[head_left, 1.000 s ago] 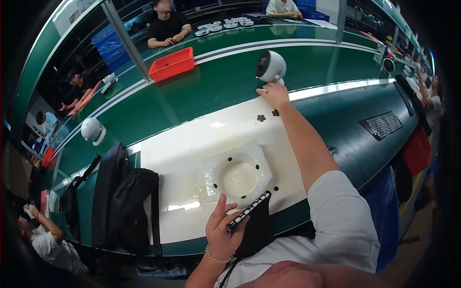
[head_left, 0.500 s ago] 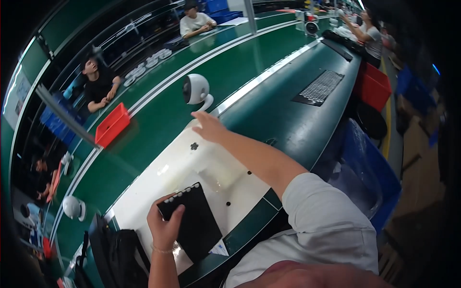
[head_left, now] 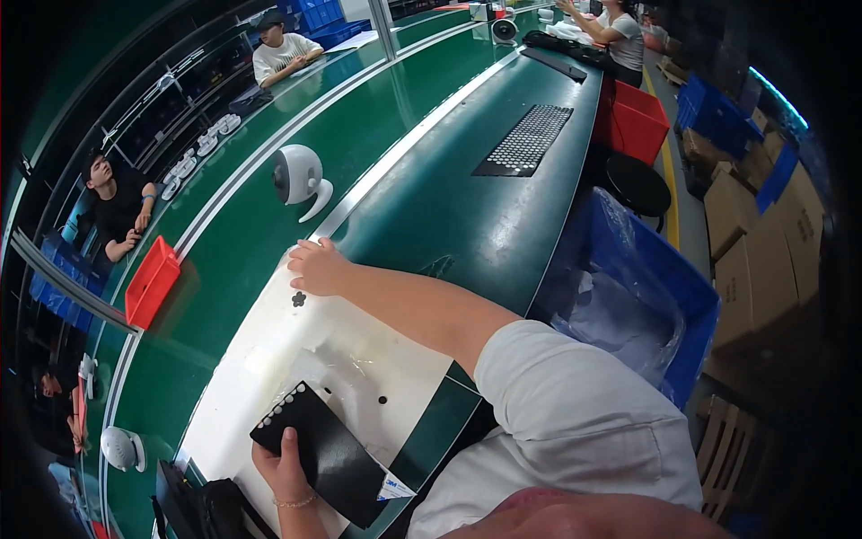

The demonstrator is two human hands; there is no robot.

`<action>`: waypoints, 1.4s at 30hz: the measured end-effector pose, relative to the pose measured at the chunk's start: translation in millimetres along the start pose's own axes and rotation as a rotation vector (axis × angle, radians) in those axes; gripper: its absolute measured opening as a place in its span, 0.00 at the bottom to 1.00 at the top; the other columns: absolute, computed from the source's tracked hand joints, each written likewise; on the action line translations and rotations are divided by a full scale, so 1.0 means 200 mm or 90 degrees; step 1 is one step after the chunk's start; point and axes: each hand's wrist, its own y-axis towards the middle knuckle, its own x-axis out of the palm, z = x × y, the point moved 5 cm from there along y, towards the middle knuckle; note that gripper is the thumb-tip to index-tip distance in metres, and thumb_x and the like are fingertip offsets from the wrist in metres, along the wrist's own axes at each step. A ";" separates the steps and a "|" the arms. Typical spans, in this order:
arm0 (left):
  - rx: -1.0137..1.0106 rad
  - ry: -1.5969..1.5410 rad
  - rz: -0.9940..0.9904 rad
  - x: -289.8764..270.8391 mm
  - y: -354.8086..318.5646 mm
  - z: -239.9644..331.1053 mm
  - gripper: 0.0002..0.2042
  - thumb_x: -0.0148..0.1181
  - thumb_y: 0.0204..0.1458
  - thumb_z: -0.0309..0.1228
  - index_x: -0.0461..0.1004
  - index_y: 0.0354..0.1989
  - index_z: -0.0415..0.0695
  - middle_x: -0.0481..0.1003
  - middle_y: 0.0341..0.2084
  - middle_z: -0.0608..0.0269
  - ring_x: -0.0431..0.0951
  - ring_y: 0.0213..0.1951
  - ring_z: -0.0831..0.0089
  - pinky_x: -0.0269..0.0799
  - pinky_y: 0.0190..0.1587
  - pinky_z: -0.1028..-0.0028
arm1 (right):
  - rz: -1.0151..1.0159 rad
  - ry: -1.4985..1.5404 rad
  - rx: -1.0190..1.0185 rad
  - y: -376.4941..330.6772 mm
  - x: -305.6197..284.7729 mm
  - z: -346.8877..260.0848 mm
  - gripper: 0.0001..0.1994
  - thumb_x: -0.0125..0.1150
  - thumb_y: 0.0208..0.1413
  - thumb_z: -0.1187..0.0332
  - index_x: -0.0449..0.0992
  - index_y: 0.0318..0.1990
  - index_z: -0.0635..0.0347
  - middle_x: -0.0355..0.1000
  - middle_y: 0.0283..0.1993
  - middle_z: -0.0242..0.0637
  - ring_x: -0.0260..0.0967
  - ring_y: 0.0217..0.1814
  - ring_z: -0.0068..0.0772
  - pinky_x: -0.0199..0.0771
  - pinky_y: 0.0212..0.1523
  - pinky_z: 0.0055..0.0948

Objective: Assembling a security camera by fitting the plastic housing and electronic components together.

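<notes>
My left hand (head_left: 280,467) grips a black sheet (head_left: 328,449) with the thumb on top. Several small white round pads line the sheet's upper edge, and a white-and-blue paper corner sticks out at its lower right. My right hand (head_left: 321,268) is stretched forward with its fingers apart, at the far corner of a white board (head_left: 260,346); I see nothing in it. Just beyond that hand, on the green conveyor (head_left: 233,234), stands a white round-headed device (head_left: 303,175) with a dark front and a curved foot. My hand and the device appear apart.
A dotted black sheet (head_left: 530,139) lies on the green table (head_left: 431,207). At right are a plastic-lined blue bin (head_left: 696,332), a black stool (head_left: 639,184) and a red bin (head_left: 639,121). A red tray (head_left: 153,286) and another white device (head_left: 121,447) stand left. Co-workers sit across the belt.
The view has turned, shifting the scene leftward. My right hand has drawn back slightly from the device toward the board's corner. The black sheet in my left hand has tilted.
</notes>
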 end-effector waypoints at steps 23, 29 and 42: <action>0.058 0.016 0.035 -0.01 0.00 -0.05 0.15 0.61 0.42 0.32 0.68 0.34 0.36 0.70 0.28 0.56 0.70 0.32 0.69 0.65 0.36 0.73 | -0.032 -0.008 -0.052 -0.01 -0.04 -0.05 0.18 0.47 0.51 0.55 0.68 0.46 0.53 0.61 0.54 0.32 0.53 0.58 0.31 0.51 0.53 0.44; 0.082 0.045 0.031 -0.01 -0.01 -0.04 0.13 0.60 0.42 0.32 0.69 0.33 0.36 0.69 0.28 0.55 0.69 0.32 0.66 0.64 0.36 0.72 | -0.088 -0.007 -0.010 -0.04 -0.06 -0.07 0.19 0.44 0.53 0.53 0.67 0.49 0.51 0.58 0.57 0.32 0.47 0.63 0.34 0.44 0.58 0.40; 0.060 0.060 0.004 -0.02 0.00 -0.02 0.14 0.60 0.42 0.32 0.70 0.35 0.37 0.69 0.31 0.55 0.70 0.35 0.65 0.64 0.39 0.72 | -0.102 0.028 0.002 -0.01 -0.03 -0.05 0.20 0.48 0.51 0.54 0.67 0.50 0.50 0.56 0.59 0.33 0.45 0.64 0.34 0.40 0.59 0.38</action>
